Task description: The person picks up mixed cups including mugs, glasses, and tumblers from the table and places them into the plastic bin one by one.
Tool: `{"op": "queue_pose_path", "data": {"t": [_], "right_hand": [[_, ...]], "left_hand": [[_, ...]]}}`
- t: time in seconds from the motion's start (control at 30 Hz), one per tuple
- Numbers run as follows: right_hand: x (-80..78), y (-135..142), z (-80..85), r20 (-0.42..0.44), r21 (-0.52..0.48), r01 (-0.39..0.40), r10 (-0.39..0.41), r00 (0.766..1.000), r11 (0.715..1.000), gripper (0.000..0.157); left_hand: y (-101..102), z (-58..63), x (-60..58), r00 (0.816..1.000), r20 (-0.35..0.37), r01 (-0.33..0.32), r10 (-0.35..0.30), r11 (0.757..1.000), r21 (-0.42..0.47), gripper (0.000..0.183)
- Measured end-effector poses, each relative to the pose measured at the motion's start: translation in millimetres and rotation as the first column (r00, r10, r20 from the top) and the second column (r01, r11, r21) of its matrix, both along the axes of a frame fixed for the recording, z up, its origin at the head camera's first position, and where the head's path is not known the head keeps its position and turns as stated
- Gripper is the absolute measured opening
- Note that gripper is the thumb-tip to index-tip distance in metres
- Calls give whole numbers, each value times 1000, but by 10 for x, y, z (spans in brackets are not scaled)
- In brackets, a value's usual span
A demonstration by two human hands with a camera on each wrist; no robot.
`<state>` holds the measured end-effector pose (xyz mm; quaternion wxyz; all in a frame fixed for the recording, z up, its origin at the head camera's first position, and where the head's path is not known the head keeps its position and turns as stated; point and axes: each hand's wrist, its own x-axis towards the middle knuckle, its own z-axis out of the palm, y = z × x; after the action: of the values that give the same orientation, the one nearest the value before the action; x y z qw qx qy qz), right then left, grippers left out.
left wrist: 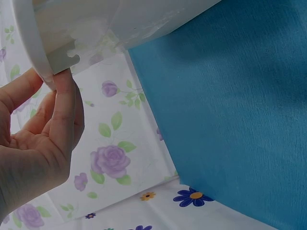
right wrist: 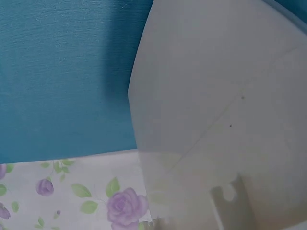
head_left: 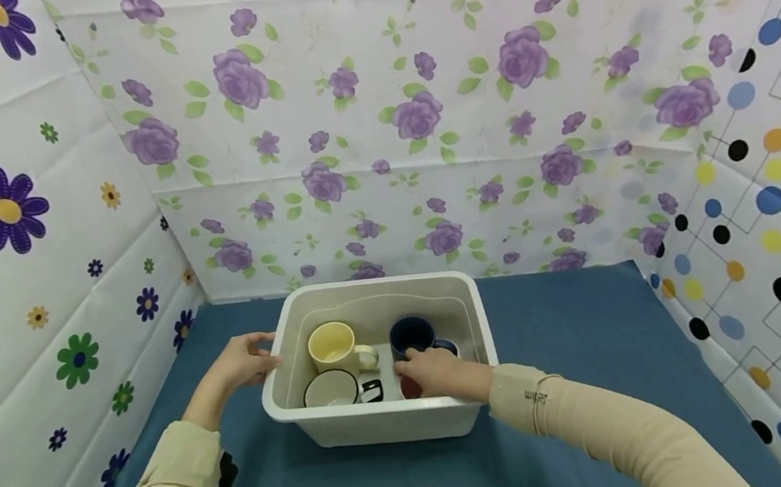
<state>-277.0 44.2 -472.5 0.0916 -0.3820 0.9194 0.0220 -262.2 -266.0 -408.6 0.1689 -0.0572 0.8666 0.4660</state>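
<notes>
A white plastic tub (head_left: pixel 392 427) holds several mugs. My left hand (head_left: pixel 245 363) pinches its left rim, thumb on one side and fingers beneath; the left wrist view shows this hand (left wrist: pixel 45 117) at the edge. Reaching over the front right rim, my right hand (head_left: pixel 440 373) grips a dark red mug (head_left: pixel 410 388), mostly hidden under the fingers. Right behind it stands a navy mug (head_left: pixel 409 330), handle to the right. A yellow mug (head_left: pixel 332 340) and a white mug with a dark rim (head_left: pixel 331 389) stand in the tub's left half.
The tub stands on a blue-covered table (head_left: pixel 561 361). Floral sheeting (head_left: pixel 418 116) rises behind, with patterned sheets at the left (head_left: pixel 72 302) and right (head_left: pixel 769 251). In the right wrist view the tub's outer wall (right wrist: pixel 206 96) fills much of the frame.
</notes>
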Motion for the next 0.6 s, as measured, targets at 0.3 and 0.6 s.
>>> {"op": "queue_pose_path", "data": {"t": [0.3,0.6], "right_hand": [[29,22,112,77,11,9,-10,997,1000,48],[73,57,178,65,37,-3,0,998,999,48]], "left_hand": [[23,26,16,1000,0,-8,8,1000,-20,57],[21,24,-4,1000,-4,-3,3,1000,-18,58]]}}
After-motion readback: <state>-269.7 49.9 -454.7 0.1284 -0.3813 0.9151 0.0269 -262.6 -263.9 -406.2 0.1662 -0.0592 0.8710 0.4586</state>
